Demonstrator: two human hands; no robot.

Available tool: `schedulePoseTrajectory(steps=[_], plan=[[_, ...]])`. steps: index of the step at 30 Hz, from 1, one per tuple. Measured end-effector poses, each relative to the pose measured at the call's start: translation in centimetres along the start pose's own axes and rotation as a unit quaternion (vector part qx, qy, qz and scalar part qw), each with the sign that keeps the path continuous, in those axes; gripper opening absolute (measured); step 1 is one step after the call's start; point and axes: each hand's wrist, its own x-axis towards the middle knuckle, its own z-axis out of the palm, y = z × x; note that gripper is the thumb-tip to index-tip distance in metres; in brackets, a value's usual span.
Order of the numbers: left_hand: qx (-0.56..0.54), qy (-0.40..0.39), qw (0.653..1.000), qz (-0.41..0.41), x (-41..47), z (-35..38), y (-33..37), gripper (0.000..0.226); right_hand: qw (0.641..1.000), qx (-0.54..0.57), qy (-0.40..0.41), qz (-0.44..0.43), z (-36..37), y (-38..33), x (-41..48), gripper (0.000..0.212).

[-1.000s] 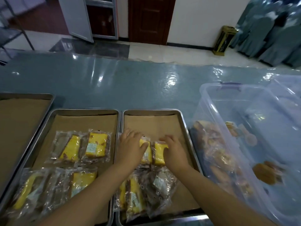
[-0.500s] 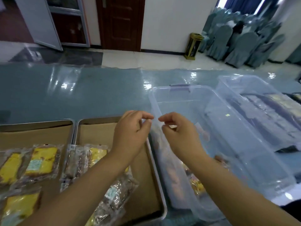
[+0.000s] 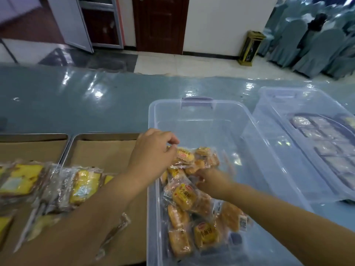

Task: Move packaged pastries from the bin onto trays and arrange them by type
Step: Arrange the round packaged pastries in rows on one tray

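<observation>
A glossy blue-grey tabletop [image 3: 76, 104] is catching bright glare while, beyond it, a dark wooden door [image 3: 159, 24] is standing shut in a white wall [image 3: 226, 24]. A gold-trimmed stand [image 3: 250, 48] is sitting on the pale tiled floor [image 3: 182, 64] near rows of cloth-covered chairs [image 3: 317, 47]; a grey door [image 3: 71, 22] is hanging ajar at far left.

Right hand [image 3: 212, 182] motion-blurred for us; its fingertips sunk among packets [image 3: 184, 196] in bin [image 3: 192, 116], so we cannot tell grip. Left hand [image 3: 153, 156] thumb hidden behind knuckles (pinch at fingertips unsure). Packet print under fingers unreadable. Tray [image 3: 107, 150] left of fingers cut off by bottom edge, bin too.
</observation>
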Motion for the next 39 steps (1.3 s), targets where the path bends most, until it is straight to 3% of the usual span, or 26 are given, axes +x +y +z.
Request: schedulePoseTrajectory(steps=[3,6,10,13,19,23,27,35,39], plan=[[0.047,-0.001,0.999,-0.014,0.1,0.5,-0.4,0.011,0.998,0.031,-0.054,0.005,2.7,-0.5,1.4,0.038],[0.041,0.015,0.999,-0.026,0.2,0.8,-0.4,0.014,0.998,0.039,-0.042,0.003,4.3,-0.5,2.1,0.045],[0.003,0.018,0.999,-0.047,0.3,1.1,-0.6,0.016,0.995,0.088,-0.044,-0.036,3.4,-0.7,3.1,0.023],[-0.031,0.035,0.997,-0.060,0.1,1.0,-0.7,0.019,0.981,0.165,-0.062,-0.078,0.2,-0.7,4.4,0.031],[-0.027,0.034,0.997,-0.068,0.0,1.2,-0.7,0.021,0.946,0.321,0.041,-0.018,-4.0,0.6,8.5,0.020],[-0.023,0.032,0.997,-0.072,0.0,1.2,-0.7,0.021,0.972,0.233,0.021,0.008,-2.9,1.6,10.5,0.024],[-0.018,0.039,0.997,-0.069,0.0,1.3,-0.4,0.022,0.985,0.167,-0.049,0.016,-1.4,2.0,10.8,0.052],[-0.015,0.032,0.997,-0.067,0.0,1.2,-0.3,0.019,0.991,0.125,-0.028,0.037,-1.2,2.2,8.5,0.038],[-0.007,0.013,0.997,-0.082,-0.1,1.3,-0.2,0.019,0.977,0.215,0.013,0.006,-2.6,1.7,6.8,0.032]])
